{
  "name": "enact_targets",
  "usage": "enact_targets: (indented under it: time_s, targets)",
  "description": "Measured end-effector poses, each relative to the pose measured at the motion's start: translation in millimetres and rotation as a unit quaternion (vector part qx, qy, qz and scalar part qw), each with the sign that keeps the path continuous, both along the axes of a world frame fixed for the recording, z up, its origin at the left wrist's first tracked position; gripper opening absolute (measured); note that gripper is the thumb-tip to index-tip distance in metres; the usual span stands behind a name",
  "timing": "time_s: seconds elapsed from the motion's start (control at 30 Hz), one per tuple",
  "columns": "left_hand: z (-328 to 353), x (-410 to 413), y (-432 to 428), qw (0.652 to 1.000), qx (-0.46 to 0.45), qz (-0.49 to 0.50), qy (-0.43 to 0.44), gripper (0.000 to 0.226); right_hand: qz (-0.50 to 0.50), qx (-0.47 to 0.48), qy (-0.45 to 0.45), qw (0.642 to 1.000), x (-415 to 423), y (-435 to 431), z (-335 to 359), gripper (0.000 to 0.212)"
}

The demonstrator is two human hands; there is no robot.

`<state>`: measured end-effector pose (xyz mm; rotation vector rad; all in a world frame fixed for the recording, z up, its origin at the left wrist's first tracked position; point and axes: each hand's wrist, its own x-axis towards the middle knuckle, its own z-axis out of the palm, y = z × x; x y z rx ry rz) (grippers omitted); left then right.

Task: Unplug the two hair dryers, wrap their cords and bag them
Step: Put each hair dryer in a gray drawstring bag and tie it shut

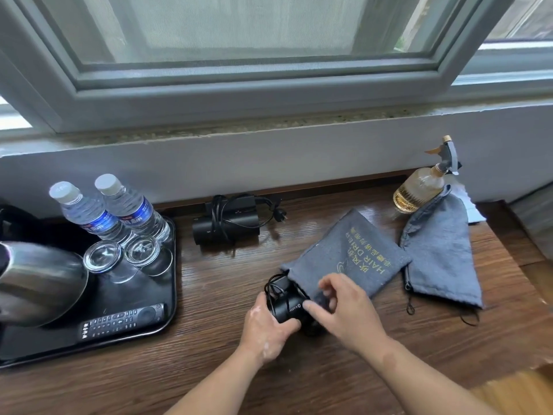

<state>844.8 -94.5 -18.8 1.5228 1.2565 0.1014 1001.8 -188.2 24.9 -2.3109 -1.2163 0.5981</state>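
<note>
A black hair dryer (287,307) with its cord wound round it lies at the mouth of a grey drawstring bag (350,253) printed "HAIR DRIER". My left hand (269,330) grips the dryer's barrel from the left. At the bag's opening, my right hand (344,307) pinches the cloth next to the dryer. A second black hair dryer (227,223), cord wrapped and plug lying loose to its right, rests near the wall. A second grey bag (440,253) lies flat to the right.
A black tray (167,313) at the left carries two water bottles (110,208), two upturned glasses (125,256), a steel kettle (39,283) and a remote (122,322). A spray bottle (425,181) stands at the back right. The window sill runs behind the wooden table.
</note>
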Motion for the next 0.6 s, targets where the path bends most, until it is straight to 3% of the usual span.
enact_targets:
  time_s: [0.17,0.33,0.6]
  targets:
    - [-2,1,1,1.0,0.0,0.01,0.0,0.06,-0.053,-0.059,-0.047,0.996,-26,-38,-22,0.05]
    - [-4,2,-1,1.0,-0.004,0.02,-0.002,0.062,-0.131,-0.024,-0.064,0.989,-31,-31,-33,0.039]
    - [-1,5,-5,0.999,-0.018,0.048,-0.005,0.055,-0.132,0.002,-0.065,0.989,-34,-28,-44,0.016]
